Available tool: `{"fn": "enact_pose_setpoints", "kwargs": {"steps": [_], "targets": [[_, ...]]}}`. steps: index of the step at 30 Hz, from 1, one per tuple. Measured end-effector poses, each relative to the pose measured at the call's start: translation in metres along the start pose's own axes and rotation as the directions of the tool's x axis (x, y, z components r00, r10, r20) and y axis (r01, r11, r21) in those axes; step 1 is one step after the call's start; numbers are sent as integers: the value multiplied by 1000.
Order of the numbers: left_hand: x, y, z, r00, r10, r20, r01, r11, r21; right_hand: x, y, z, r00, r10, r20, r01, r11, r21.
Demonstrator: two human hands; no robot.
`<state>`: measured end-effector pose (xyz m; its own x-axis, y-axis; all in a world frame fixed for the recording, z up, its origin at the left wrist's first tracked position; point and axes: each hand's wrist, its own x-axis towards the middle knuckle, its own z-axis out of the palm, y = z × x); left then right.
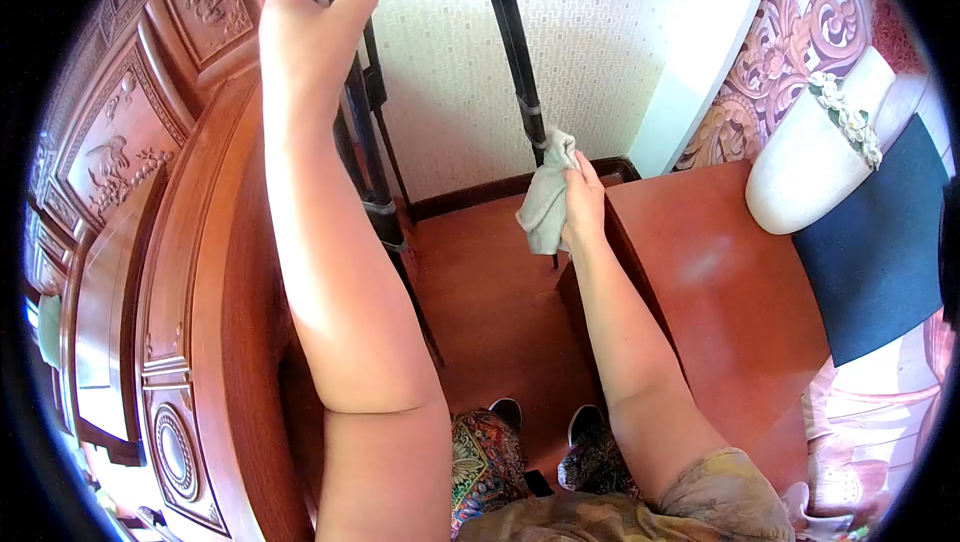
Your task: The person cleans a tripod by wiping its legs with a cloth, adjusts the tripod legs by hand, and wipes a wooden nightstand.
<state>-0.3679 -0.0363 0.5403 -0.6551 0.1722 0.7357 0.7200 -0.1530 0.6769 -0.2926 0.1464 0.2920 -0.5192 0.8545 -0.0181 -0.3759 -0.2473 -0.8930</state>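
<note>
My left hand [315,32] is raised high at the upper left, its fingers curled round the black tube of what looks like a tripod [360,107]. Part of that grip is cut off by the frame's top edge. Lower down and to the right, my right hand [585,197] holds a grey-beige cloth [547,204] wrapped against another black leg [512,37], near its lower end. The leg's thin tip shows just below the cloth. Both legs slant down toward the reddish-brown floor [480,282], and grey clamp bands sit along them.
Carved wooden furniture [215,242] stands close on my left. At right, a reddish-brown wooden surface [715,272] carries a white vessel [800,167] and a dark mat [880,252]. Patterned wall [450,72] lies behind the legs. My shoes [507,412] are below.
</note>
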Motion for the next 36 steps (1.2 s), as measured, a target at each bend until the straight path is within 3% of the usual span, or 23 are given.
{"fn": "enact_pose_setpoints", "kwargs": {"steps": [3,4,6,7,10,13,14,15,18,19,21,22,23,25,27,28,29,31,35,36], "targets": [[-3,-5,7,993,104,-61,-106,994,-27,3,-9,9,993,-96,62,86,985,152],[16,-20,-3,954,252,161,-225,960,-168,4,-9,12,994,-93,56,83,985,154],[13,-35,-8,981,185,57,-191,971,145,7,-5,16,916,-362,175,396,888,-235],[19,-44,-12,971,231,67,-236,968,81,8,4,12,920,-357,165,388,893,-231],[22,-45,-14,975,197,98,-201,979,33,16,46,-5,899,-415,141,428,762,-487],[24,-45,-13,975,182,130,-181,983,-22,20,87,-37,936,-346,70,319,744,-587],[18,-45,-9,970,234,69,-235,972,15,23,105,-47,949,-314,17,265,769,-582],[15,-39,-9,978,189,85,-195,978,70,24,119,-59,949,-315,-1,258,778,-573],[18,-41,-7,968,240,77,-247,964,98,32,132,-83,995,-7,-95,-61,726,-685],[20,-43,-9,972,213,99,-219,974,55,34,131,-82,994,-7,-105,-66,737,-673],[19,-42,-10,975,198,101,-212,963,164,29,118,-78,998,16,-63,-45,865,-499],[19,-43,-10,972,215,97,-229,958,171,18,101,-63,990,54,-133,-94,943,-318],[19,-45,-10,969,214,126,-233,958,169,21,102,-62,992,45,-121,-83,939,-332],[20,-45,-10,979,178,98,-194,962,191,6,77,-52,993,98,-67,-100,995,-21],[25,-49,-15,978,174,118,-191,970,151,2,66,-46,994,-106,34,111,977,-180],[21,-44,-11,981,168,100,-185,960,208,-1,57,-40,973,-222,64,231,953,-199],[28,-49,-17,973,180,144,-200,969,145,-4,47,-34,961,-271,58,277,937,-215],[30,-50,-17,980,158,117,-175,973,152,-1,35,-23,861,-493,125,508,830,-231],[11,-35,-3,985,172,11,-166,926,338,6,41,-16,817,-559,138,573,763,-298],[8,-36,-2,958,288,0,-253,841,478,6,44,-19,853,-507,127,513,766,-388]]}}
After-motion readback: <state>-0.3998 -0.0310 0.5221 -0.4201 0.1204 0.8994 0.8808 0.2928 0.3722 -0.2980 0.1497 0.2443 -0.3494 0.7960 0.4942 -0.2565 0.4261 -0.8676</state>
